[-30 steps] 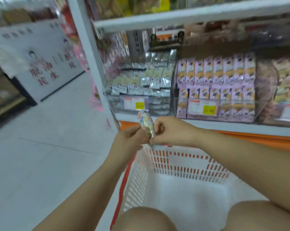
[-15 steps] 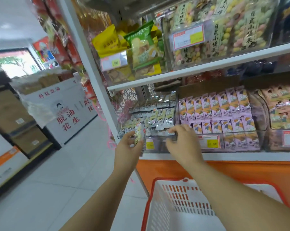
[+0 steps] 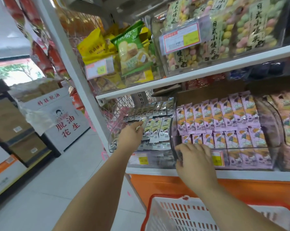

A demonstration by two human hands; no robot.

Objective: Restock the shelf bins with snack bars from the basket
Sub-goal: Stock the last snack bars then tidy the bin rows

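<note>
My left hand (image 3: 130,137) reaches into the clear left bin (image 3: 151,157) on the lower shelf and pinches a silver-green snack bar (image 3: 143,122) at its tip, level with the rows of same bars (image 3: 159,129) standing there. My right hand (image 3: 193,155) rests with spread fingers on the clear divider wall where the left bin meets the bin of purple-orange bars (image 3: 224,117); it holds nothing. The red-rimmed white basket (image 3: 177,214) sits low in front of me, its inside mostly hidden by my right arm.
The white shelf upright (image 3: 74,70) runs diagonally beside my left arm. The upper shelf (image 3: 199,74) carries chip bags and bins of coloured puffs. Price tags (image 3: 139,160) hang on the bin fronts. Cardboard boxes and a white peanut carton (image 3: 61,119) stand on the floor at left.
My left hand carried the bar from in front of the bin up into it, among the standing rows. My right hand slid right onto the divider. The view tilted up from the basket.
</note>
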